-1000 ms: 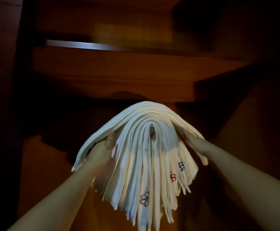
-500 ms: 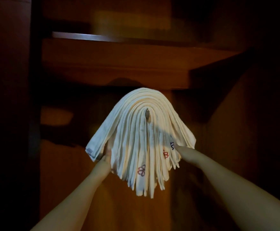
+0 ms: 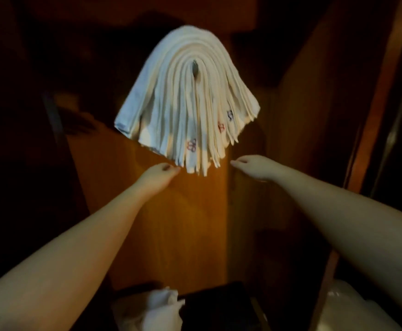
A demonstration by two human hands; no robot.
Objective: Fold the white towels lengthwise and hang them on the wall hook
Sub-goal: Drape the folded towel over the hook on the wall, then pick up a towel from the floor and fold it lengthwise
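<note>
Many folded white cloth towels draped in a fan over small grey metal wall hook on brown wooden panel, head view only. Left hand just under lowest hems, right hand just beside; fingers loosely curled, gripping nothing. Best to even out hanging ends, leaving hook load balanced.

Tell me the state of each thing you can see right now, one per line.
towels: folded, draped in a stack over the hook, hanging free
hook: loaded, tip poking out at the fold
left hand: below the towels, fingers loosely curled, holding nothing
right hand: below the towels, relaxed, holding nothing
white cloth: crumpled at the bottom edge
</note>
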